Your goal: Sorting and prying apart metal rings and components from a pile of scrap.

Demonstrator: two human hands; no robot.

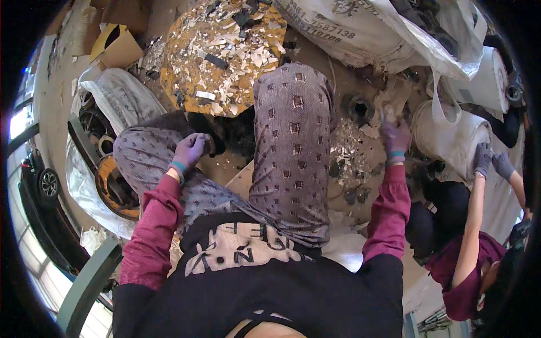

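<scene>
My left hand [190, 151], in a purple glove, is closed beside my left knee, its fingers curled by a small dark piece. What it grips is mostly hidden. Out to the right, my gloved right hand [396, 137] is closed low over the floor. A pale, blurred thing [387, 114] sticks out beyond its fingers; its kind cannot be made out. Just left of that hand, a dark hollow ring-shaped part [359, 108] lies among whitish flakes and fragments [350, 149].
A rusty yellow plate [186, 50] covered in chips lies ahead. Left stands a white woven sack [127, 98] with ring-shaped parts; an open carton [115, 48] is behind. A large white sack [344, 28] lies at far right. A co-worker's gloved hands [489, 159] touch a white drum-shaped bundle [453, 132].
</scene>
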